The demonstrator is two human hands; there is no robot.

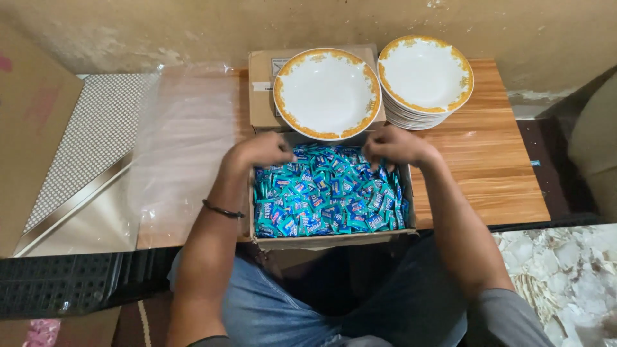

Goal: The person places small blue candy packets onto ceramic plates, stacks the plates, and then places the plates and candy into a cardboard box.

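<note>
- Looking down from the head view, an open cardboard box (331, 241) sits on a wood-grain table (501, 173); this box is the landmark for all positions below.
- Box contents: small glossy teal and blue sachets (328, 196), flat and rectangular, heaped loosely and pointing every way, so no common long axis is apparent.
- Left hand (263, 151): at the box's far-left corner, fingers curled down into the sachets; whether it pinches one cannot be told.
- Right hand (395, 146): at the far-right corner, fingers bunched downward on the sachets; grip cannot be told.
- Beyond the box: a round white bowl-plate (326, 93) with an orange patterned rim rests on a closed carton (260, 96).
- Beyond and right: a stack of matching plates (424, 76).
- Left of the box: a clear plastic sheet (186, 141), smooth and wrinkled.
</note>
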